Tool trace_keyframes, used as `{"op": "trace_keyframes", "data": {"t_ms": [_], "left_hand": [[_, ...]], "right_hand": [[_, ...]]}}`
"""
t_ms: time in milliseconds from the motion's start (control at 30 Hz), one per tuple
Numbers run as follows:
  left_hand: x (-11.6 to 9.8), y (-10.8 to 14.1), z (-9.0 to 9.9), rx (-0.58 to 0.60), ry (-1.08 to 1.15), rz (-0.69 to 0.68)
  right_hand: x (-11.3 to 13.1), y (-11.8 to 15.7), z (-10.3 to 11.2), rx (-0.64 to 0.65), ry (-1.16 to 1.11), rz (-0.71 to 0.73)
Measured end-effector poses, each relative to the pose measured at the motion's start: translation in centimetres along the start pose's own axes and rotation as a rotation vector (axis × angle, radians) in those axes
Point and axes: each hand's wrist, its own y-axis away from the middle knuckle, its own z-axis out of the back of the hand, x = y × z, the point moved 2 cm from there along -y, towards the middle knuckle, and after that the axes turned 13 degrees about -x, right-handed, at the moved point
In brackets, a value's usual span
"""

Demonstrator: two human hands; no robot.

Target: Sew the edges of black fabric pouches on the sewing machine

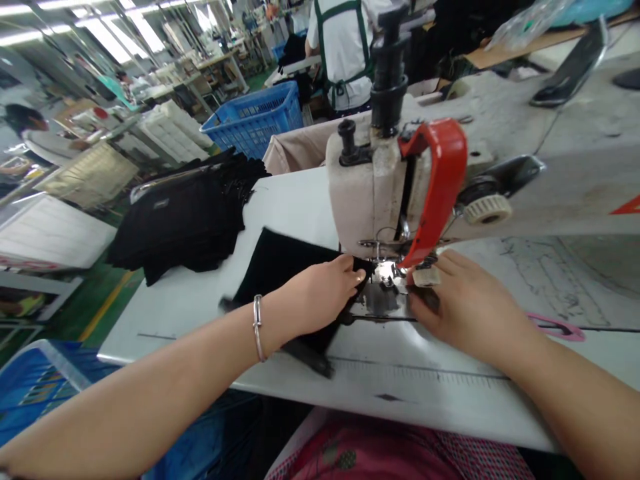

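Left hand [320, 297]: flat, fingers together, pressing down on black cloth [285, 267], fingertips just short of the needle plate [383, 300]. Metal bangle [258, 328] on the wrist. Right hand [463, 303]: fingers curled narrow at the plate's 3 o'clock edge, touching it under the red guard [440, 180]; can't tell if it pinches anything.

Cloth: matte, soft, roughly rectangular, lying on the white surface [200, 307] at 9 o'clock of the needle. Plate is shiny steel, lit. Machine [370, 187] body cream, scuffed, black knobs on top.

Pile of black fabric [185, 220] at 10 o'clock, well apart. Blue mesh crate [257, 117] beyond. Pink scissors [557, 327] at 3 o'clock.
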Motion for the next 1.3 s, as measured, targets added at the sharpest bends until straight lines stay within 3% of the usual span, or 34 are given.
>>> {"op": "trace_keyframes", "data": {"t_ms": [100,233,333,433,500,667,800,900,1000,1067,1167,1300], "left_hand": [[-1.3,0.6,-0.1,-0.003,0.066,0.040],[-2.7,1.8,-1.6,-0.165,0.131,0.070],[-2.8,2.4,-2.3,-0.191,0.142,0.070],[-2.3,2.5,-2.4,-0.147,0.175,0.052],[-1.7,2.5,-2.4,-0.134,0.196,0.045],[0.7,1.8,-3.0,-0.124,0.215,0.034],[2.0,1.0,-2.4,-0.096,0.224,0.021],[-0.1,1.5,-0.3,0.038,0.216,0.055],[-4.5,3.1,1.9,0.103,0.270,0.110],[-7.4,4.3,2.6,0.093,0.310,0.140],[-10.1,5.6,2.0,0.051,0.293,0.222],[-10.7,6.3,0.0,-0.025,0.244,0.217]], "right_hand": [[-0.1,0.1,0.0,-0.034,-0.060,-0.023],[-0.3,0.2,-0.7,-0.152,0.002,-0.095],[0.0,0.7,-0.8,-0.152,0.026,0.062],[0.6,1.5,-0.6,-0.107,-0.077,0.267],[1.1,1.8,-0.6,-0.067,-0.105,0.307],[1.8,1.6,-1.1,-0.068,-0.077,0.291],[1.4,1.2,-0.5,0.001,-0.291,0.162],[1.2,1.1,0.7,0.213,-0.564,0.093],[1.6,1.4,1.7,0.438,-0.700,0.173],[1.8,1.6,2.0,0.494,-0.696,0.213],[1.9,1.8,2.0,0.502,-0.669,0.218],[1.8,1.7,2.2,0.505,-0.670,0.224]]}}
